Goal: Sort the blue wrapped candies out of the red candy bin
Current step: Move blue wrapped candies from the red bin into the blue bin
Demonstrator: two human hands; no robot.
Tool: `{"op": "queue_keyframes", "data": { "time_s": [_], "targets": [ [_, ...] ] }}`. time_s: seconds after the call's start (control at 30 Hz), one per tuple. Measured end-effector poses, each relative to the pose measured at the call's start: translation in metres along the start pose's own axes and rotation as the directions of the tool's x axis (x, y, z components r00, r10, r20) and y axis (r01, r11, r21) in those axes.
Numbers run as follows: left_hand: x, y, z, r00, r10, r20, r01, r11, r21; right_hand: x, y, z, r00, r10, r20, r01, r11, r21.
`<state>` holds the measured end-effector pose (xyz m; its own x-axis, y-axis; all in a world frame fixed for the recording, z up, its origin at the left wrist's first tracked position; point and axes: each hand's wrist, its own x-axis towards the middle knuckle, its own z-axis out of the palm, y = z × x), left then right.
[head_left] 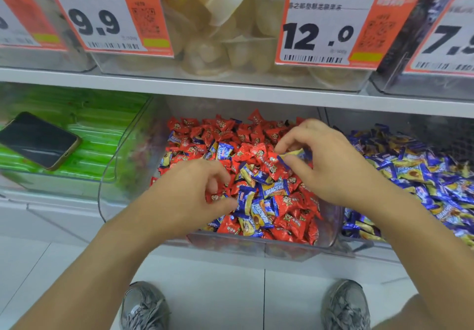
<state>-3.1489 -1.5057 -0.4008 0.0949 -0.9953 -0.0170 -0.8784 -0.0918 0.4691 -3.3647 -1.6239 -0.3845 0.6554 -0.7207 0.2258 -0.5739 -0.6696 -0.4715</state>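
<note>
A clear plastic bin point(120, 175) on the lower shelf holds a heap of red wrapped candies point(230, 132) with several blue and yellow wrapped candies point(274, 191) mixed in. My left hand point(195, 191) is in the bin at the front left, its fingers curled and pinching a blue candy point(245, 196) at its edge. Over the right of the heap, my right hand point(331, 160) pinches a blue and yellow candy point(295, 154) between thumb and fingers, slightly above the pile.
To the right stands a bin full of blue wrapped candies point(420, 173). On the left, a bin of green packets point(84, 129) carries a black phone point(38, 141). The upper shelf edge point(230, 91) with price tags point(325, 25) overhangs the bins. My shoes point(143, 306) stand on white tiles.
</note>
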Motion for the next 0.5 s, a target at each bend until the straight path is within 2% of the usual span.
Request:
{"op": "queue_keyframes", "data": {
  "time_s": [0.07,0.17,0.23,0.37,0.5],
  "targets": [
    [-0.001,-0.001,0.005,0.996,-0.008,0.094,0.001,0.998,0.071,-0.003,-0.004,-0.001,0.998,-0.034,0.052,0.031,0.998,0.052],
    [0.001,-0.005,0.002,0.99,-0.025,0.138,0.02,0.999,0.034,-0.005,-0.01,0.006,0.983,-0.057,0.175,0.053,0.998,0.031],
    [0.003,-0.007,-0.004,0.991,-0.041,0.128,0.042,0.999,-0.005,-0.005,-0.009,0.009,0.974,-0.038,0.224,0.046,0.998,-0.033],
    [0.009,-0.01,-0.009,0.999,-0.033,-0.033,0.032,0.999,-0.045,-0.004,-0.008,0.015,0.944,0.042,0.326,0.046,0.965,-0.257],
    [0.006,0.0,-0.001,0.995,-0.02,0.097,0.034,0.988,-0.151,0.0,-0.01,0.016,0.935,0.051,0.35,0.039,0.968,-0.247]
  ]
}}
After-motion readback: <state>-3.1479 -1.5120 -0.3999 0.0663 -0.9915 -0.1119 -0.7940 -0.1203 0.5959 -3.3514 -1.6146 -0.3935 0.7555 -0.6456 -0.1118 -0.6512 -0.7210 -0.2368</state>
